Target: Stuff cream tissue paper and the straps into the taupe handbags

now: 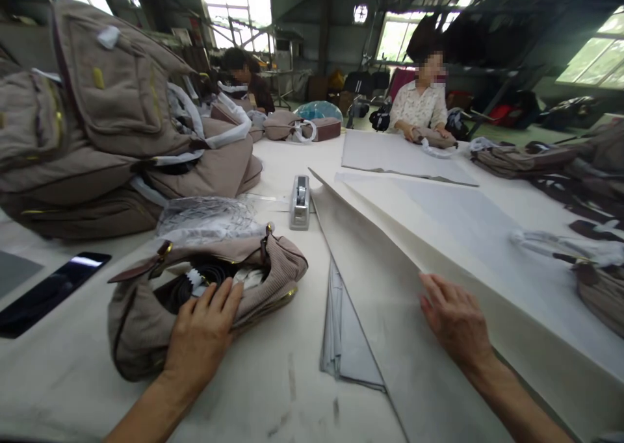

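In the head view, the left hand (202, 332) is lying over the near rim of the corduroy handbag (143, 329), its fingers slightly parted; its thumb is hidden, so I cannot tell whether it is gripping. The right hand (455, 323) is apparently pinching the raised edge of the large paper sheet (375, 267). That sheet could be creasing if the right hand is pulling unevenly, or its far corner could be catching the tape dispenser (299, 209) ahead, between the hands. The handbag's mouth is gaping, so tilting under the left hand could be spilling the coiled black strap (180, 290).

Counting: 1 open handbag, 1 dispenser and 1 glossy black slab (53, 293) left of the left hand are showing; 2 co-workers are sitting beyond the hands. The folded sheets (351, 349) left of the right hand are overlapping too closely to count.
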`<state>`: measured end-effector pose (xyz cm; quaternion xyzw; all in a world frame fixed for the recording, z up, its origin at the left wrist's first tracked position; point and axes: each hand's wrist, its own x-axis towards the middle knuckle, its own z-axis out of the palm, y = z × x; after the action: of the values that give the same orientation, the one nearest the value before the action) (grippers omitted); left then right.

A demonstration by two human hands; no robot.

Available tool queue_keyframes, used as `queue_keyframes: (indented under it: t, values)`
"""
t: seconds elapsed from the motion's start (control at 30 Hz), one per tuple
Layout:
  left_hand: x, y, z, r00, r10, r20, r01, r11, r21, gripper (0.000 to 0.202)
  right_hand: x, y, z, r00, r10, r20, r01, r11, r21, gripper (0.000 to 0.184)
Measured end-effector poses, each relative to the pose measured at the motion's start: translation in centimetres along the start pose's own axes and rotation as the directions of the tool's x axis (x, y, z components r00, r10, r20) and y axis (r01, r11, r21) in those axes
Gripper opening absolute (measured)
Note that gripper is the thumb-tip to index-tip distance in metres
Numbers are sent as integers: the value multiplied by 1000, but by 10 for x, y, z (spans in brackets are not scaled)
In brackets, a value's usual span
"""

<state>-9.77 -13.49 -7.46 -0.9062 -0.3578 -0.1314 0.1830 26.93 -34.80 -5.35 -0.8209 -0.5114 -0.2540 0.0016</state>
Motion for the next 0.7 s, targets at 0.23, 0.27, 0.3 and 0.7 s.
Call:
queue_keyframes:
  t: [0.23, 0.27, 0.3, 0.7]
  values:
    - [-8, 12, -26, 966, 27, -258, -94, 964, -250, 58, -14, -99, 8, 843, -158, 513, 8, 959, 283, 13]
    - [-12, 19, -32, 952, 27, -306, -128, 941, -314, 56, -10, -99, 11, 821, -151, 550, -24, 954, 298, 13]
    - [-17, 27, -37, 941, 21, -338, -163, 904, -395, 54, -5, -96, 14, 809, -166, 564, -38, 942, 332, 13]
    - [36, 200, 14, 649, 158, 745, 703, -500, -506, 44, -22, -77, -5, 592, -562, 577, -519, 282, 807, 32]
